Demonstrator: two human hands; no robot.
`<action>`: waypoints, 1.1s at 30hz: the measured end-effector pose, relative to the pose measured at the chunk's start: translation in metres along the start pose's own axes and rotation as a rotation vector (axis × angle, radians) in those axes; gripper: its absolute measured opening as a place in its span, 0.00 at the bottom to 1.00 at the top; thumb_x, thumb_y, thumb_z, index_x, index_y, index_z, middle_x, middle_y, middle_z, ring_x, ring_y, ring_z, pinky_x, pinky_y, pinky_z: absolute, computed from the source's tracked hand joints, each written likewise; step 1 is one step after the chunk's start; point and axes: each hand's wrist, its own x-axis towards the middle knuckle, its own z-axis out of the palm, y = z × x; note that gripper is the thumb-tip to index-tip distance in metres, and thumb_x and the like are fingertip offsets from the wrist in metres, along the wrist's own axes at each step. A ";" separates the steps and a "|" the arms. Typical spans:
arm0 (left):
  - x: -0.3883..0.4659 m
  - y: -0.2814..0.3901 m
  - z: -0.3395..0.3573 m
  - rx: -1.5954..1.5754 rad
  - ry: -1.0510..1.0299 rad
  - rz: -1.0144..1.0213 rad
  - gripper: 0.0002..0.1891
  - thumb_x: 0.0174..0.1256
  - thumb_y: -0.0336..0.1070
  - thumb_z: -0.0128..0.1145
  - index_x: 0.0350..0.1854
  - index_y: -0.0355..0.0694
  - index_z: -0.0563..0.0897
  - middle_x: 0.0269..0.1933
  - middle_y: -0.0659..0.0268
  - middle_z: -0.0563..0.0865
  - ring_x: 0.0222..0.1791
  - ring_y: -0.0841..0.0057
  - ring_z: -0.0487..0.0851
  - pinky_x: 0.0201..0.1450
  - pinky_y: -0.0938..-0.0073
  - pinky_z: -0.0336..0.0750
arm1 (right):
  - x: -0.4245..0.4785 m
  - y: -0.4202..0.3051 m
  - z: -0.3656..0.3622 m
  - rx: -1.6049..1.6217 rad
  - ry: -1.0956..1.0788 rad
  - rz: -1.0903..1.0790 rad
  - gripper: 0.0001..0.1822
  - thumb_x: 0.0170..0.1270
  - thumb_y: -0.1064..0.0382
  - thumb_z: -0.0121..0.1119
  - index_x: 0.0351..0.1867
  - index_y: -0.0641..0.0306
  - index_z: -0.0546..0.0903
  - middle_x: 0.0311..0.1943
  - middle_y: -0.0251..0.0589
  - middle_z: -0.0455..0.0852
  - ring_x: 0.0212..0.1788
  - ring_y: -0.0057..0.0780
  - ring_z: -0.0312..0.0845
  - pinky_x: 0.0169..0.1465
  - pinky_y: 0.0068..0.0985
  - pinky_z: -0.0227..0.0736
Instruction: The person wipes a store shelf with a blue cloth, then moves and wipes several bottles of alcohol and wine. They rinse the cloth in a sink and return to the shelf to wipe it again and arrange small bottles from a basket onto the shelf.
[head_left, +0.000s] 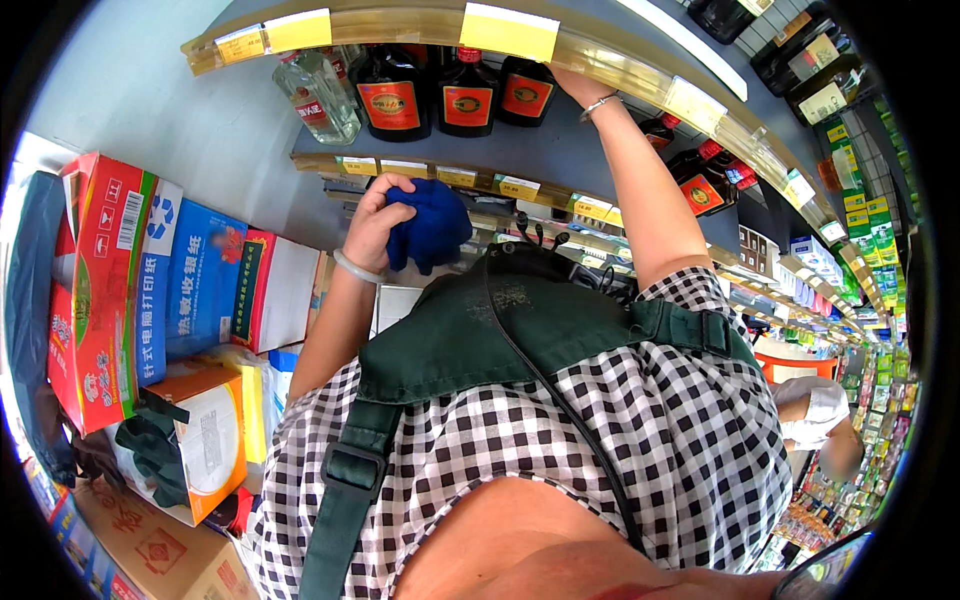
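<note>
My left hand (377, 225) grips a bunched blue cloth (433, 223) in front of the shelf's price-tag strip. Up on the grey shelf (577, 146), my right hand (582, 87) reaches in under the upper shelf's edge, beside a dark bottle with a red label (527, 96). Its fingers are hidden, so whether they hold that bottle cannot be told. Two more dark red-labelled bottles, one in the middle (467, 105) and one further left (391, 105), stand in the same row. A clear glass bottle (319, 105) is at the row's left end.
Cardboard boxes, among them a red one (105, 300) and a blue one (202, 277), are stacked at my left. Bottles lie tilted (701, 184) right of my forearm. Another person (814, 412) is further along the aisle, beside stocked shelves.
</note>
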 end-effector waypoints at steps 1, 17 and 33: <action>0.001 0.000 0.001 -0.004 -0.012 -0.006 0.13 0.50 0.19 0.48 0.38 0.39 0.71 0.38 0.64 0.77 0.37 0.77 0.76 0.41 0.78 0.73 | 0.002 0.000 0.003 -0.005 0.010 0.002 0.21 0.61 0.45 0.50 0.47 0.58 0.75 0.44 0.39 0.79 0.48 0.40 0.73 0.47 0.33 0.69; 0.006 0.000 0.006 0.000 -0.017 -0.019 0.13 0.48 0.18 0.48 0.37 0.39 0.72 0.37 0.64 0.78 0.36 0.77 0.76 0.41 0.79 0.72 | 0.040 -0.038 0.044 -0.037 0.027 0.041 0.21 0.62 0.46 0.49 0.44 0.60 0.75 0.40 0.40 0.79 0.44 0.36 0.74 0.45 0.31 0.70; 0.019 0.000 0.015 0.104 0.017 0.088 0.12 0.53 0.23 0.51 0.40 0.40 0.71 0.41 0.66 0.75 0.41 0.79 0.74 0.44 0.80 0.70 | -0.011 -0.093 -0.052 0.876 -0.438 0.465 0.19 0.63 0.46 0.48 0.37 0.63 0.74 0.30 0.31 0.75 0.34 0.18 0.69 0.39 0.17 0.67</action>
